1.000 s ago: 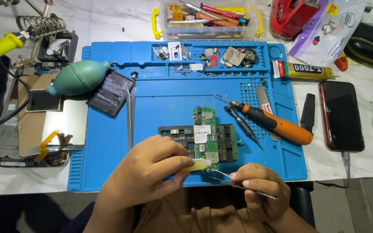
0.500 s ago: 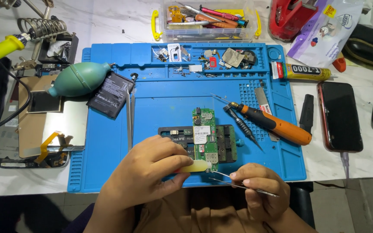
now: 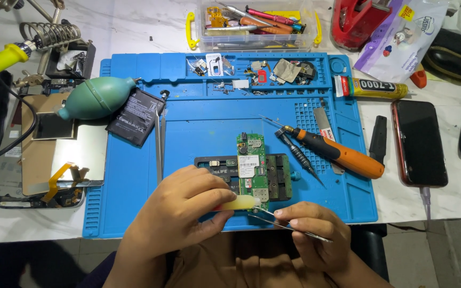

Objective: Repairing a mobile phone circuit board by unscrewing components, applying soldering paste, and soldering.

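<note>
Head view shows the left hand [image 3: 180,213] pinching a pale yellow plastic tool [image 3: 238,202] beside the green circuit board [image 3: 252,165], while the right hand [image 3: 310,232] grips thin metal tweezers [image 3: 289,225] near it.

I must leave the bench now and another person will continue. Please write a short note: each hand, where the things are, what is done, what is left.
Left hand: grip on a pale yellow stick, its tip at the lower end of the circuit board.
Right hand: holds thin metal tweezers, points close to the same spot.
The green board sits clamped in the black holder on the blue mat.
Orange screwdriver lies to the right of the board, battery and green air blower to the left.
Done: board is mounted in the holder.
Left: work at the board's lower end looks unfinished.
</note>
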